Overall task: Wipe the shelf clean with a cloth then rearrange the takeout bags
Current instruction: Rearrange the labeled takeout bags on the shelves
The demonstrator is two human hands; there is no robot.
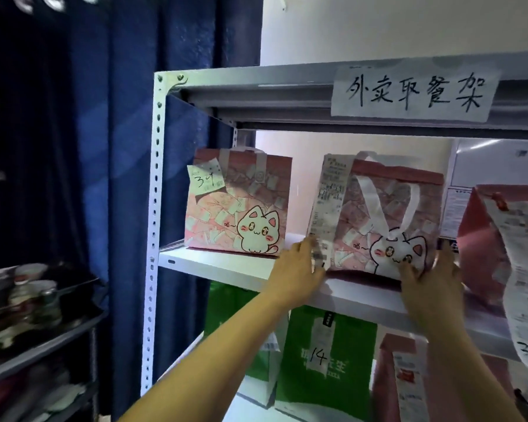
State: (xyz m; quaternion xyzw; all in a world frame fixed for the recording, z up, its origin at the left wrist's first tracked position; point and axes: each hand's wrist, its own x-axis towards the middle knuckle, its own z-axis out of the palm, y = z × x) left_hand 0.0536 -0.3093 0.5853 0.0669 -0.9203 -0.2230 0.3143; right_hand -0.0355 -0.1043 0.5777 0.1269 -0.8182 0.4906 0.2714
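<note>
Two pink takeout bags with a cartoon cat stand on the white shelf board (226,266). The left pink bag (241,205) carries a note marked 34. The middle pink bag (387,217) has a long receipt down its left side. My left hand (299,269) grips its lower left corner, over the receipt's end. My right hand (427,275) holds its lower right corner, fingers spread on the front. A red bag (482,245) with a receipt stands at the right edge. No cloth is in view.
A paper sign (415,91) with handwriting hangs on the top shelf rail. Green bags (323,360), one marked 14, and another pink bag (403,379) fill the lower shelf. A dark blue curtain (104,147) hangs on the left, beside a dark rack (43,330) of tableware.
</note>
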